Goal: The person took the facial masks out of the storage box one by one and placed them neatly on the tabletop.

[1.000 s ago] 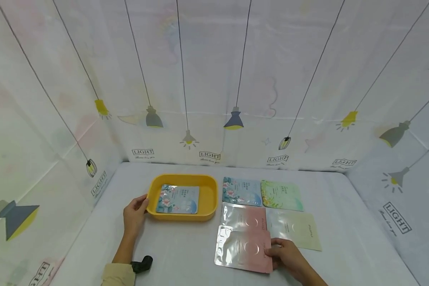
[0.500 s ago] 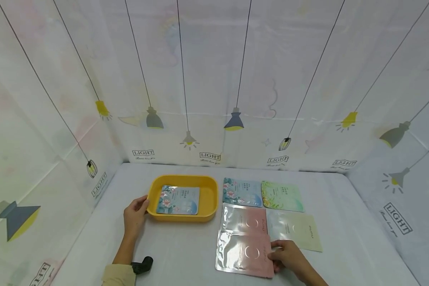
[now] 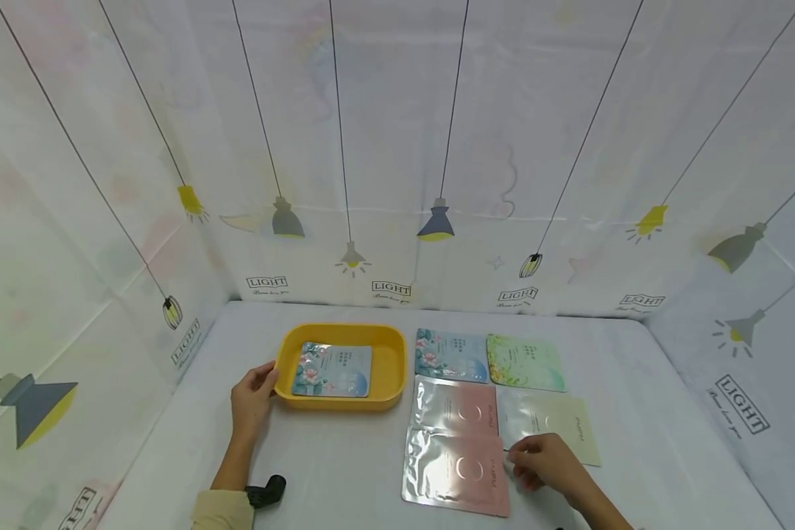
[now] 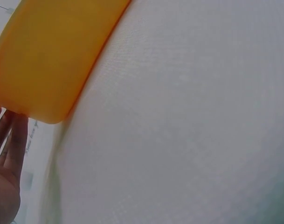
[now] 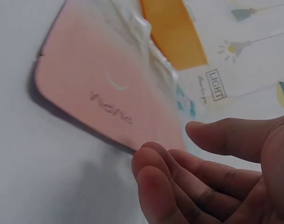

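My left hand (image 3: 252, 397) grips the left end of a yellow plastic tray (image 3: 389, 368), fingers at its rim; the left wrist view shows fingertips against the tray's end wall (image 4: 48, 60). A blue floral sheet-mask packet (image 3: 333, 370) lies in the tray. My right hand (image 3: 545, 464) hovers by the right edge of a pink and silver sheet-mask packet (image 3: 460, 471). In the right wrist view its thumb stands apart from loosely bent fingers, with nothing between them, close to the pink packet (image 5: 104, 88). That packet overlaps a matching pink one (image 3: 460, 405) behind it.
Behind the pink packets lie a blue floral packet (image 3: 452, 355) and a green one (image 3: 525, 362). A pale yellow-green packet (image 3: 566, 425) lies to the right, partly behind the right hand. White cloth (image 3: 334, 471) covers the table; a lamp-printed curtain (image 3: 384, 147) rises at the back.
The front pink packet has come slightly nearer, showing more of the one behind. My right hand has let go of its right edge. The left hand and tray have stayed put.
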### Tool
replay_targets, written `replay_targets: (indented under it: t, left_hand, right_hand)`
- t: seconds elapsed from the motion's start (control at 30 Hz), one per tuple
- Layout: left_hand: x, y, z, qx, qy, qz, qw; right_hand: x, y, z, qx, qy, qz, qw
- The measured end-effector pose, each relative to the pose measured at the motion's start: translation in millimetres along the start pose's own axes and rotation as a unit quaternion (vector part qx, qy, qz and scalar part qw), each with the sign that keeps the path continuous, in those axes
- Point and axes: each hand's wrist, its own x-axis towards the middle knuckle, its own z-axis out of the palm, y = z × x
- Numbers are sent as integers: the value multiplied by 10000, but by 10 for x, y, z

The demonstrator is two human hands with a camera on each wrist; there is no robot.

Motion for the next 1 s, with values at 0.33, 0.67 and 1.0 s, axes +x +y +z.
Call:
replay_targets:
  t: [0.33, 0.67, 1.0]
  left_hand:
    - [10, 22, 6, -28, -31, -82, 10000]
    - [-14, 27, 6, -100, -39, 75, 9999]
    - [-21, 30, -3, -24, -3, 84, 10000]
  right_hand:
    - [120, -275, -116, 382, 25, -567, 9977]
    - [280, -579, -133, 766, -43, -950, 9925]
    - [553, -829, -118, 1029, -68, -1018, 9894]
